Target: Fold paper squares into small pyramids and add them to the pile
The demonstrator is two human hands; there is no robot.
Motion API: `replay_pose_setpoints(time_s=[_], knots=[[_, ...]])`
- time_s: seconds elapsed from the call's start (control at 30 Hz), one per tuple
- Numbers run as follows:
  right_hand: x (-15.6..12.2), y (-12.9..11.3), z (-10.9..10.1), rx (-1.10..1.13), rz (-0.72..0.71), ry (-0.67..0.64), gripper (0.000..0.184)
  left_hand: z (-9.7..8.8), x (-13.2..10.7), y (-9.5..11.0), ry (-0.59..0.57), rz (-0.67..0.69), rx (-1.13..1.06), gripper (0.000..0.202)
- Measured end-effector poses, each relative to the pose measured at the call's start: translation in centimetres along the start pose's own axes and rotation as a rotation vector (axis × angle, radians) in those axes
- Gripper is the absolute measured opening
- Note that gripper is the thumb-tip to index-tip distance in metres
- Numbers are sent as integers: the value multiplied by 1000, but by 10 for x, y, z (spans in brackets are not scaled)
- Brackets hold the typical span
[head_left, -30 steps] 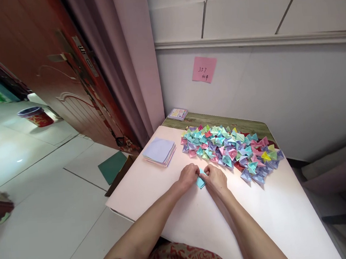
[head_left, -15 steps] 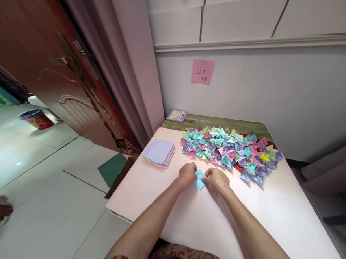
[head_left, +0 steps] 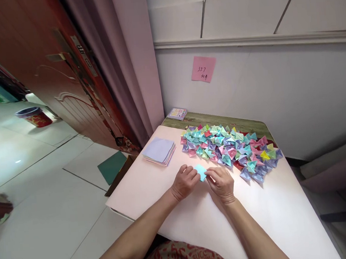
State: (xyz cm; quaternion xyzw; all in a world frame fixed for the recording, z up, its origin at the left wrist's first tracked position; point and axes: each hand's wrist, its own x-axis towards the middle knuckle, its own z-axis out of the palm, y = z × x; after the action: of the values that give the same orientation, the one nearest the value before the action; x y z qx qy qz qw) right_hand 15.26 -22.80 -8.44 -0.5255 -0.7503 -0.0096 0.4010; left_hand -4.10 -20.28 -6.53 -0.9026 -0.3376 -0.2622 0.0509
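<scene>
Turquoise paper (head_left: 201, 172), corner toward wall (head_left: 247, 85)

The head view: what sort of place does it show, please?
Probably a room in a home, though I cannot be sure: there is a reddish-brown door with a handle, a mauve curtain, and a table bearing many folded paper pieces.

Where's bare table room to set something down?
Free table: left, between the paper stack and left forearm; right front, between the right forearm, folded-paper pile and right edge. Crowded: under the pile, and mid-table, where left hand and right hand hold blue paper.
</scene>
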Motion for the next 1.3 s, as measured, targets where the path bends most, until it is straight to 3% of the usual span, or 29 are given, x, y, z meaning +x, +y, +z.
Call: replay_pose_setpoints(time_s=[0.1, 0.2, 0.37, 0.47, 0.63, 0.77, 0.97, 1.17, 1.3], knots=[[-20, -4, 5, -24, 27, -164, 13, 7, -24, 8, -45, -78, -22, 19], [-26, -9, 6, 30, 180, -283, 12, 12, -33, 10, -111, -302, -204, 10], [-8, -16, 0, 77, 581, -440, 17, 10, -18, 3, -223, -733, -405, 8], [5, -22, 1, 4, 729, -462, 17, 11, -8, 1, -291, -844, -358, 8], [22, -30, 11, -158, 678, -568, 15, 10, 1, 1, -337, -869, -311, 9], [34, -29, 16, -174, 714, -659, 25, 4, 2, 0, -358, -847, -321, 12], [26, -33, 8, -100, 729, -679, 20, -1, -3, -1, -401, -827, -355, 21], [5, -46, 0, -56, 608, -506, 12, -3, -4, 2, -441, -836, -411, 23], [-4, -43, 2, 105, 677, -456, 12, -4, -6, 7, -448, -849, -481, 14]])
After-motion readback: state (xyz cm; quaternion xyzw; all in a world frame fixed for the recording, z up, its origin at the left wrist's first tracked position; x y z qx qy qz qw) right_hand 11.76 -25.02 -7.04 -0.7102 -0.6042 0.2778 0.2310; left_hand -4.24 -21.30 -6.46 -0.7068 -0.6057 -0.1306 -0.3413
